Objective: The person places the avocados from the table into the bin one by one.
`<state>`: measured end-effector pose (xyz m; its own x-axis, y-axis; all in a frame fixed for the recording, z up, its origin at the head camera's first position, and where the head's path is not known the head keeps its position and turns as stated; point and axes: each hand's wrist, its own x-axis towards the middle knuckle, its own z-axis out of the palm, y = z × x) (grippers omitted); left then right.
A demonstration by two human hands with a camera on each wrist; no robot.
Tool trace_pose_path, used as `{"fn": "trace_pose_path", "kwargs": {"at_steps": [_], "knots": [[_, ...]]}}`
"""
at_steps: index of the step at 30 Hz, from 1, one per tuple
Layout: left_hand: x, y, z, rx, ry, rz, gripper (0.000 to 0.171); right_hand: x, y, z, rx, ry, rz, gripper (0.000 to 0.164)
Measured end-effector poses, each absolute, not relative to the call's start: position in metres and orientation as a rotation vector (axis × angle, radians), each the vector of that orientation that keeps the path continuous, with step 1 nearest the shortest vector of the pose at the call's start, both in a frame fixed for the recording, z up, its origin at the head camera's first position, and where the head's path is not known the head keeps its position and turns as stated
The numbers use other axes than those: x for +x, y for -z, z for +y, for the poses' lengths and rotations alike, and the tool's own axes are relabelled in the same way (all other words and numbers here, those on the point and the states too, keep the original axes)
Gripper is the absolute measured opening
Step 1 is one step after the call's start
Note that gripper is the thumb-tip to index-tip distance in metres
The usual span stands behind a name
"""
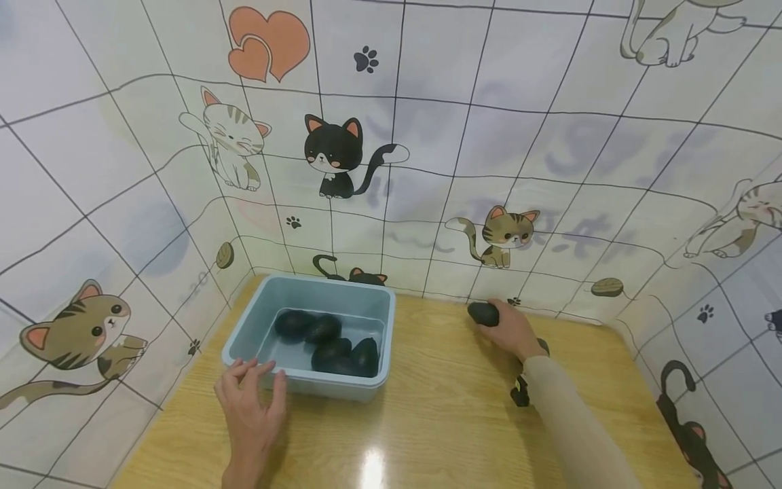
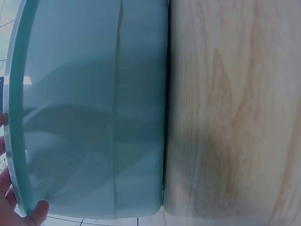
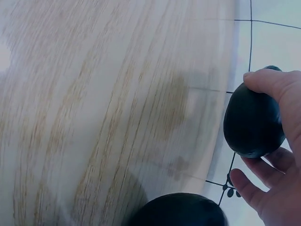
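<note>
My right hand [image 1: 510, 329] grips a dark avocado [image 1: 484, 314] near the table's back edge. In the right wrist view, thumb and fingers close around this avocado [image 3: 254, 120], and it hangs over the wood's far edge in that view. A second avocado [image 3: 178, 212] lies below, mostly hidden by my wrist in the head view. At the left, my left hand [image 1: 250, 401] holds the front left rim of a pale blue plastic bin [image 1: 244, 319]. Its fingers lie over the rim, and the thumb [image 2: 40, 212] is against the outer wall. Several avocados [image 1: 296, 326] rest inside the bin.
The light wooden table [image 1: 440, 407] meets a wall [image 1: 421, 136] covered in cat-print sheeting at the back, with more sheeting on both sides. A small black device [image 1: 520, 392] is under my right wrist.
</note>
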<state>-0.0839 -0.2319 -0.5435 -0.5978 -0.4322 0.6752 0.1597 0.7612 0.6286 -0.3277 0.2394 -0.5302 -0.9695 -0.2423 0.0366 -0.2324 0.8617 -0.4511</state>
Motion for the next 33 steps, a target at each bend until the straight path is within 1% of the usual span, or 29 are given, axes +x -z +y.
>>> {"fn": "trace_pose_path", "kwargs": {"at_steps": [5, 11, 16, 29, 33], "knots": [[-0.085, 0.543, -0.233, 0.194, 0.836, -2.042, 0.022, -0.326, 0.526, 0.234, -0.429, 0.761, 3.007, 0.074], [-0.085, 0.543, -0.234, 0.198, 0.837, -2.05, 0.022, -0.324, 0.522, 0.227, -0.488, 0.746, 3.008, 0.076], [-0.085, 0.543, -0.233, 0.209, 0.844, -2.065, 0.022, -0.317, 0.507, 0.212, -0.585, 0.777, 2.987, 0.075], [-0.085, 0.544, -0.233, 0.204, 0.852, -2.046, 0.022, -0.295, 0.477, 0.175, -0.729, 0.827, 2.927, 0.079], [-0.086, 0.545, -0.233, 0.169, 0.838, -2.021, 0.022, -0.289, 0.468, 0.167, -0.762, 0.835, 2.911, 0.077]]}}
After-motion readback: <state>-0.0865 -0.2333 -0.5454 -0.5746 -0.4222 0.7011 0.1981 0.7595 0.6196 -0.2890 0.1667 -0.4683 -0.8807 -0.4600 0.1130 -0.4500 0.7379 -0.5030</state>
